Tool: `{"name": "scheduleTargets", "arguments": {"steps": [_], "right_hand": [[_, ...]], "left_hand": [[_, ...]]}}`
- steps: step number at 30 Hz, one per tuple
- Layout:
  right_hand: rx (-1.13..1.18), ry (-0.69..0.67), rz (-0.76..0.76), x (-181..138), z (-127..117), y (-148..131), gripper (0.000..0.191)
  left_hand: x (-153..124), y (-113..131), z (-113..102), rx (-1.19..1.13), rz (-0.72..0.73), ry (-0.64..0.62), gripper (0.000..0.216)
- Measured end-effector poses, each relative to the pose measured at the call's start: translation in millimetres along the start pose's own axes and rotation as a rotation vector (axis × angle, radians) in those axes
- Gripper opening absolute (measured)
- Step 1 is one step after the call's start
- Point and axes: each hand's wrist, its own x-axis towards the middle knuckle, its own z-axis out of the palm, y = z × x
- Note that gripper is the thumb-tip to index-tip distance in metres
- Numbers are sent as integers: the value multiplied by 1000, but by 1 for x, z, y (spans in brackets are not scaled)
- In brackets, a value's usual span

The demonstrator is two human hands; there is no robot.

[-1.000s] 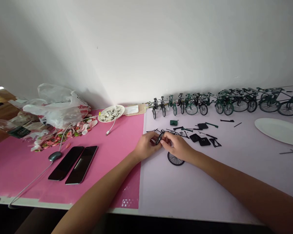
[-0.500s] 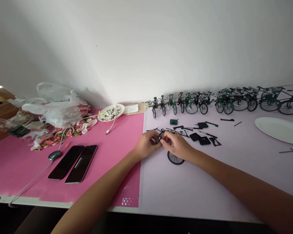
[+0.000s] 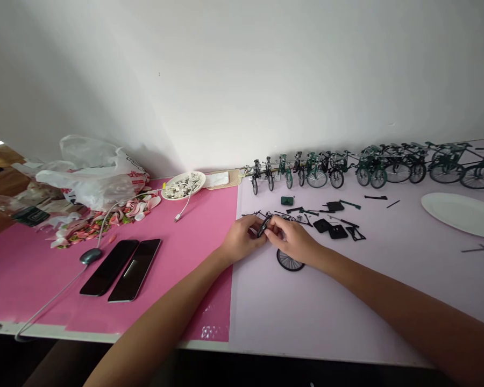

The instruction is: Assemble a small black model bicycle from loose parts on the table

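Between my hands is a small black toy bicycle wheel (image 3: 262, 228), seen nearly edge-on and partly covered by fingers. My left hand (image 3: 242, 239) is closed around its left side. Thumb and fingers of my right hand (image 3: 292, 239) pinch it from the right. Flat on the table, partly under my right hand, lies another spoked wheel (image 3: 290, 262). Just beyond my fingers are thin black frame parts (image 3: 302, 219), some hidden by the hands. Black square pieces (image 3: 337, 231) and a black bracket (image 3: 355, 234) lie to the right.
A row of assembled toy bicycles (image 3: 317, 174) stands along the wall. A green box-shaped piece (image 3: 287, 200) and a white oval plate (image 3: 460, 215) are on the right. On the pink side are two phones (image 3: 135, 271), a mouse-shaped cable piece (image 3: 90, 256), a plate of small parts (image 3: 169, 196) and plastic bags (image 3: 92, 183).
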Motion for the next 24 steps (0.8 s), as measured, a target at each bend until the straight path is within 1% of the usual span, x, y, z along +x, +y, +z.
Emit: {"name": "scheduleTargets", "arguments": {"steps": [24], "right_hand": [[1,5,-13,0,0,0,10]], "left_hand": [[0,1,-1,8,5,-5,10]]}}
